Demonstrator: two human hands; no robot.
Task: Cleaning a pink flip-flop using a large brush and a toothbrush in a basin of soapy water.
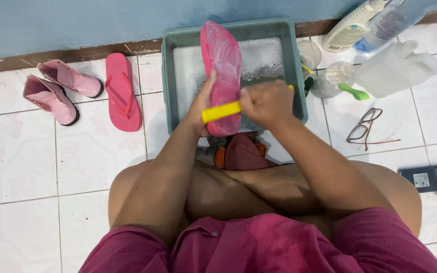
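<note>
**Pink sandal held sole-up over a soapy basin, yellow brush laid across it**

At far left, 2 small pink boots (59, 91) lie on the white tiled floor (21, 167) near the wall. Just right of them rests a pink flip-flop (122, 91), straps up, beside the grey-green basin (299, 76) of foamy water.

The left hand (202, 103) grips the pink sandal (222, 65) by its left edge; the thumb lies against the sole, while the other fingers are hidden behind it. The sandal stands tilted over the basin, sole toward the camera, its heel end low at the near rim.

The right hand (266, 103) is wrapped in a fist around a yellow brush (221, 111), which lies crosswise on the lower sole, touching it.

Right of the basin stand 2 clear cups (309, 53), one with a green-handled brush (352, 92), then a translucent jug (398, 68) and 2 bottles (352, 25) by the wall. Glasses (365, 129) and a phone (428, 177) lie on the tiles farther right.
</note>
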